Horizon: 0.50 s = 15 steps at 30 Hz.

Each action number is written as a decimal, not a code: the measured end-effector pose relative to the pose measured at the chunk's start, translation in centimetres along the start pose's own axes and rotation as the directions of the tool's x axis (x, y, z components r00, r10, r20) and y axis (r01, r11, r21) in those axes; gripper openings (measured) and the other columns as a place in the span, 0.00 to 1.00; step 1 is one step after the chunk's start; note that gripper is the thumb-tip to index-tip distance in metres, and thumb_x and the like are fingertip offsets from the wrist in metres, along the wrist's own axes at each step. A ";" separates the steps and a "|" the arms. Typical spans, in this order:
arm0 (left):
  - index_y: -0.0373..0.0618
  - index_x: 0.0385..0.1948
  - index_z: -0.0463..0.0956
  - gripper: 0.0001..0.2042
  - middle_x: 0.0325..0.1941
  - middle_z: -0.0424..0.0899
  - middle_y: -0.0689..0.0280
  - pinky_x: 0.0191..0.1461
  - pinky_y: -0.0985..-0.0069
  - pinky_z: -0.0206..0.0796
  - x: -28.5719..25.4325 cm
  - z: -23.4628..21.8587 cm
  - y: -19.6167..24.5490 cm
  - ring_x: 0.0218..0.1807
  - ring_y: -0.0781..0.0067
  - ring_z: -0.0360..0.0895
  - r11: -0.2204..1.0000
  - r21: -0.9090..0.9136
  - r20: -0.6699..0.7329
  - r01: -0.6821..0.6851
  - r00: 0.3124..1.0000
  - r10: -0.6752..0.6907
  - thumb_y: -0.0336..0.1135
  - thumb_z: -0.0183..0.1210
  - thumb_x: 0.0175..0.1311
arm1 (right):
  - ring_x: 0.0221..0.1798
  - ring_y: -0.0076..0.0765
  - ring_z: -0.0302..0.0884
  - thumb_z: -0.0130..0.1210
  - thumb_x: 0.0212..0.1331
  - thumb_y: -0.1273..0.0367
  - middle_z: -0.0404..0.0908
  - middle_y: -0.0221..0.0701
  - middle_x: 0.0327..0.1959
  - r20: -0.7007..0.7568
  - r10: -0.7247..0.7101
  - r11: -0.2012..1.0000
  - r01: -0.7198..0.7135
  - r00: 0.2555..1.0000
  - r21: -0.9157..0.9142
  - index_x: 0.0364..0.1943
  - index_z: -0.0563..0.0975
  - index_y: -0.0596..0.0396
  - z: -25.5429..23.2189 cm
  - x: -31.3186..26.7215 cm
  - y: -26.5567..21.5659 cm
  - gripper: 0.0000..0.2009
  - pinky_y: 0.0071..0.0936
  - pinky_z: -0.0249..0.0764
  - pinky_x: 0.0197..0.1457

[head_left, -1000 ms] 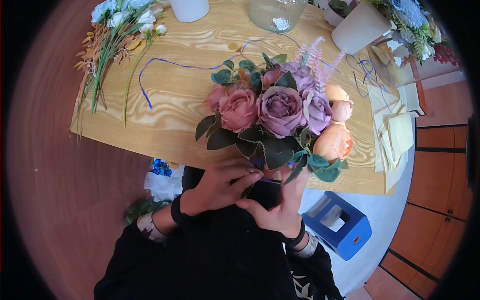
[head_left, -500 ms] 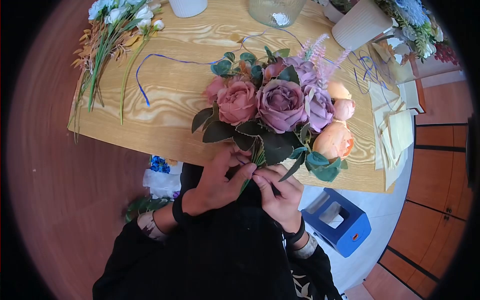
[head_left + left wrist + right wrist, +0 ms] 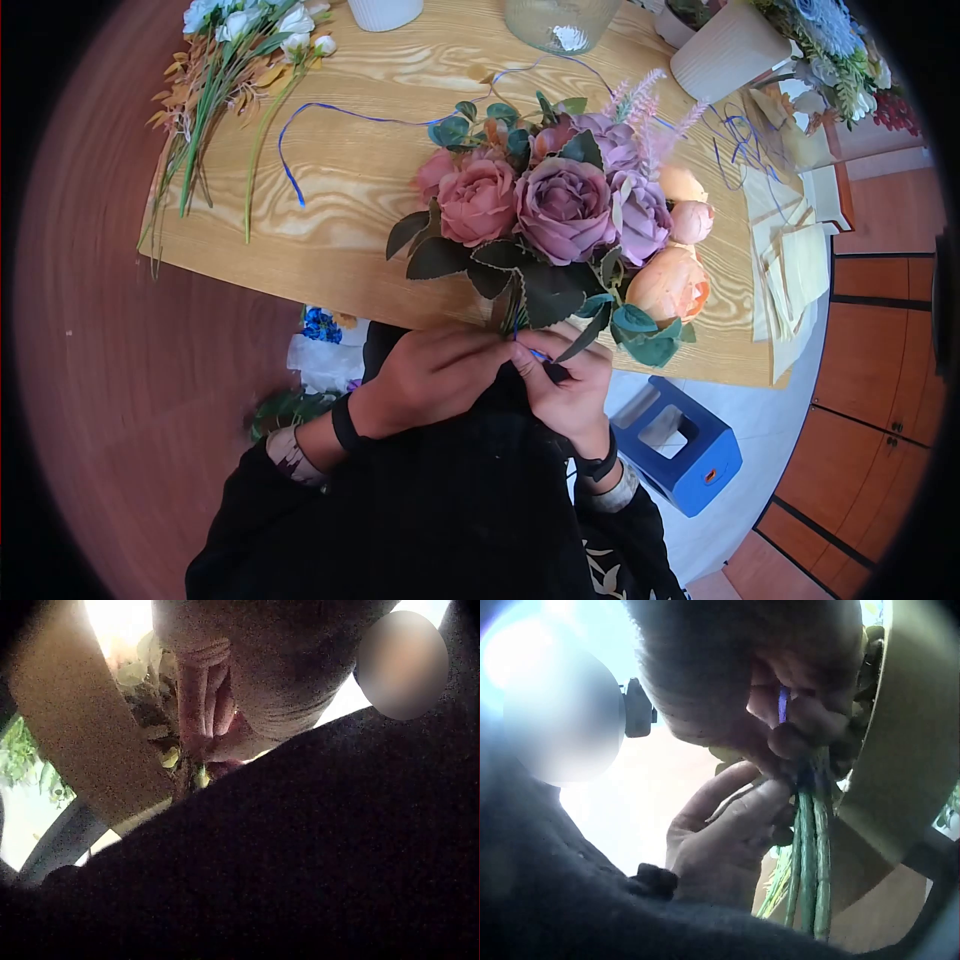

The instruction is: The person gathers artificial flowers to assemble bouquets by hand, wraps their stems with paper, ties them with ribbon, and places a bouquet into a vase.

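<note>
A bouquet of artificial roses (image 3: 565, 210) in pink, mauve and peach, with dark green leaves, leans over the table's near edge. Its green stems (image 3: 810, 855) hang below the hands in the right wrist view. A thin blue-purple ribbon (image 3: 783, 705) is at the stems just under the blooms. My left hand (image 3: 440, 370), back upward, pinches the ribbon against the stems with curled fingertips. Opposite it, my right hand (image 3: 570, 390) grips the ribbon between thumb and fingers. The fingertips of both hands meet there. Shadow hides most of the grip in the left wrist view.
Loose flower stems (image 3: 205, 140) lie at the table's left. A glass vase (image 3: 560, 22) and white pots (image 3: 725, 55) stand at the back. More ribbon (image 3: 350, 115) trails behind the bouquet. Paper sheets (image 3: 790, 270) lie at right; a blue stool (image 3: 675, 445) is below.
My right hand came in from beside the stems to pinch the ribbon. My left hand turned back upward, its fingertips now meeting the right hand's. The bouquet has hardly moved.
</note>
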<state>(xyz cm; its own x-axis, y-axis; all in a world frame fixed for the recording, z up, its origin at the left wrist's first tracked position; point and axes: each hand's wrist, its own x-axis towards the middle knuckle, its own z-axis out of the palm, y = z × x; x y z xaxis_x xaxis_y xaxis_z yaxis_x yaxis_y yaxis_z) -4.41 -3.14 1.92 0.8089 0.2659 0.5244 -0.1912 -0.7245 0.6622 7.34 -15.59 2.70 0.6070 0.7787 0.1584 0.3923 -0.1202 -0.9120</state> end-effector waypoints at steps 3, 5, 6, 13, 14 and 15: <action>0.38 0.32 0.75 0.10 0.34 0.75 0.60 0.32 0.74 0.69 0.1 -0.3 0.0 0.29 0.64 0.75 0.995 0.085 0.019 -0.043 0.999 0.041 0.23 0.59 0.45 | 0.23 0.29 0.72 0.61 0.44 0.78 0.77 0.34 0.22 0.099 -0.018 1.000 0.016 0.995 0.019 0.27 0.79 0.59 -0.4 0.6 0.1 0.05 0.22 0.66 0.27; 0.38 0.35 0.75 0.12 0.35 0.75 0.60 0.32 0.73 0.69 0.2 -0.2 0.1 0.30 0.64 0.75 0.997 0.079 0.054 -0.026 0.998 0.022 0.23 0.58 0.45 | 0.23 0.30 0.73 0.61 0.44 0.79 0.78 0.34 0.22 0.134 -0.042 0.999 0.043 0.990 0.001 0.27 0.79 0.60 -0.6 0.6 0.3 0.05 0.22 0.66 0.27; 0.38 0.33 0.75 0.11 0.34 0.74 0.60 0.32 0.73 0.69 0.3 -0.1 0.2 0.31 0.63 0.75 0.997 0.067 0.050 0.028 0.998 -0.032 0.23 0.58 0.45 | 0.23 0.30 0.73 0.61 0.44 0.79 0.78 0.34 0.23 0.170 -0.066 0.998 0.069 0.983 -0.013 0.27 0.79 0.60 -0.6 0.5 0.4 0.05 0.23 0.67 0.28; 0.38 0.28 0.72 0.07 0.35 0.71 0.58 0.37 0.71 0.67 0.8 -0.2 1.0 0.36 0.58 0.73 0.921 -0.041 0.179 0.387 0.910 -0.374 0.21 0.56 0.46 | 0.23 0.27 0.74 0.61 0.44 0.80 0.78 0.34 0.23 0.053 -0.081 0.996 0.080 0.995 0.026 0.26 0.80 0.60 0.2 0.0 0.7 0.04 0.20 0.67 0.26; 0.38 0.28 0.72 0.07 0.35 0.71 0.58 0.37 0.71 0.67 0.6 -0.3 0.9 0.36 0.58 0.73 0.920 -0.040 0.178 0.390 0.909 -0.377 0.21 0.56 0.46 | 0.22 0.25 0.73 0.60 0.45 0.80 0.78 0.33 0.23 0.062 -0.037 0.996 0.032 0.997 0.080 0.25 0.80 0.61 0.2 -0.1 0.7 0.03 0.19 0.67 0.25; 0.39 0.29 0.73 0.07 0.35 0.71 0.58 0.36 0.71 0.67 0.3 -0.2 0.6 0.36 0.58 0.73 0.922 -0.061 0.167 0.384 0.914 -0.369 0.21 0.56 0.46 | 0.20 0.22 0.72 0.60 0.46 0.80 0.78 0.32 0.22 0.072 0.008 0.991 -0.017 0.997 0.132 0.25 0.80 0.62 0.3 -0.2 0.7 0.02 0.17 0.66 0.24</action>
<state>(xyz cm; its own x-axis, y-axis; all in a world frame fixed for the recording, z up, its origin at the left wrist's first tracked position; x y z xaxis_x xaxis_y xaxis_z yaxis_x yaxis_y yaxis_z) -4.39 -3.35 2.61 0.9030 0.4043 0.1452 0.1003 -0.5272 0.8438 7.28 -15.67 1.93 0.5587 0.8201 0.1237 0.2871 -0.0513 -0.9565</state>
